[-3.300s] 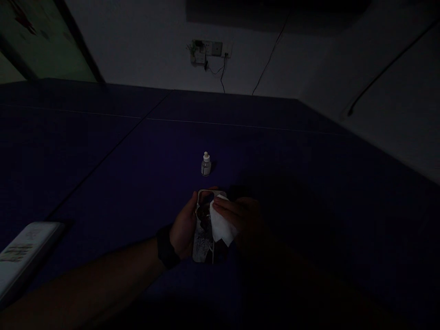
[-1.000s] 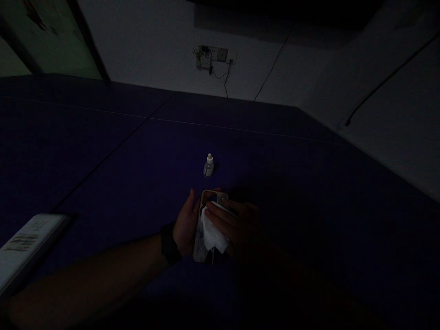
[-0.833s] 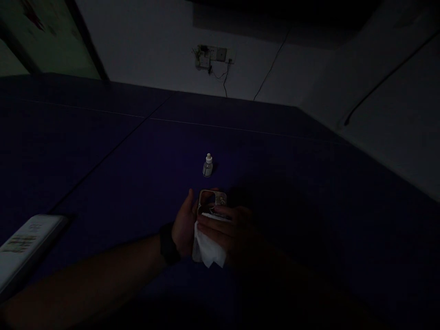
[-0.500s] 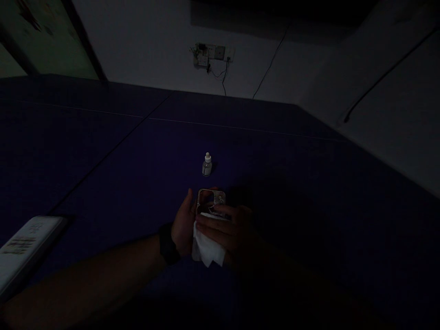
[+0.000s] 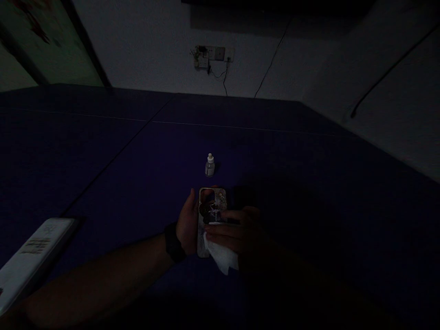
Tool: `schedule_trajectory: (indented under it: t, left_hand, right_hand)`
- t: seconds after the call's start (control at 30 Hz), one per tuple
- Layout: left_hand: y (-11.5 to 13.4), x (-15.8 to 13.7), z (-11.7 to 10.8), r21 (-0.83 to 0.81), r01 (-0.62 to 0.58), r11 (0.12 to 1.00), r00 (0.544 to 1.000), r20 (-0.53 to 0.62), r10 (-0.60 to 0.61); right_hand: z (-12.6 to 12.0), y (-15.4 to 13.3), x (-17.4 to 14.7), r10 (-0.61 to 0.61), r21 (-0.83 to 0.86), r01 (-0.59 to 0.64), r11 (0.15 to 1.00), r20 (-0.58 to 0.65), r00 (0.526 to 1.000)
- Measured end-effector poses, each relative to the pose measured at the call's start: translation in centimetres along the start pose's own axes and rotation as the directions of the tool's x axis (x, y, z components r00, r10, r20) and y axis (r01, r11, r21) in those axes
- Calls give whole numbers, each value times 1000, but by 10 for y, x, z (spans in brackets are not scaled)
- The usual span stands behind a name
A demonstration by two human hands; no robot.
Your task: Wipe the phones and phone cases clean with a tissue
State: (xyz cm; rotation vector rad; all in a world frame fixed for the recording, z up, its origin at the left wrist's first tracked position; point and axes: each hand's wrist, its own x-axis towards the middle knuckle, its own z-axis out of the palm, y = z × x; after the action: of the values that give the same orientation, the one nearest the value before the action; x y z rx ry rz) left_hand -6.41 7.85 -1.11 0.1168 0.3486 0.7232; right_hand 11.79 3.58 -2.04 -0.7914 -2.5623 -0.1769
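A phone case (image 5: 202, 238) with a large camera cut-out and a printed picture lies in my left hand (image 5: 187, 222). The left thumb runs along its left edge, and fingertips show through the cut-out. My right hand (image 5: 232, 231) presses a white tissue (image 5: 223, 256) against the lower right of the case. Its fingers lie over the tissue, which hangs down below them. Just beyond the case, a small dropper bottle (image 5: 209, 167) with a white cap stands upright on the dark blue surface (image 5: 165, 160).
At the left lies a white box (image 5: 34, 252) with printed marks. A wall with sockets and cables (image 5: 216, 55) rises at the back. One dark cable (image 5: 378, 78) runs down the right wall. The room is very dim.
My right hand and the tissue have slid a little right and down across the case, so more of its printed picture shows. The view has shifted slightly.
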Motion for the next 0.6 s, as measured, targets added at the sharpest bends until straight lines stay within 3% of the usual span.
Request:
schedule_trajectory:
  t: [0.13, 0.27, 0.4, 0.6]
  left_hand:
    - [2, 1, 1, -32, -32, 999, 998, -56, 31]
    - [3, 1, 0, 13, -22, 1000, 999, -35, 22]
    - [3, 0, 1, 23, -65, 998, 998, -19, 65]
    - [7, -1, 2, 84, -75, 994, 994, -71, 81]
  right_hand:
    - [4, 1, -1, 70, -28, -70, 997, 6, 998]
    - [9, 1, 0, -25, 26, 24, 999, 29, 999]
    - [6, 1, 0, 19, 23, -20, 1000, 25, 1000]
    - [10, -3, 2, -88, 103, 86, 991, 23, 996]
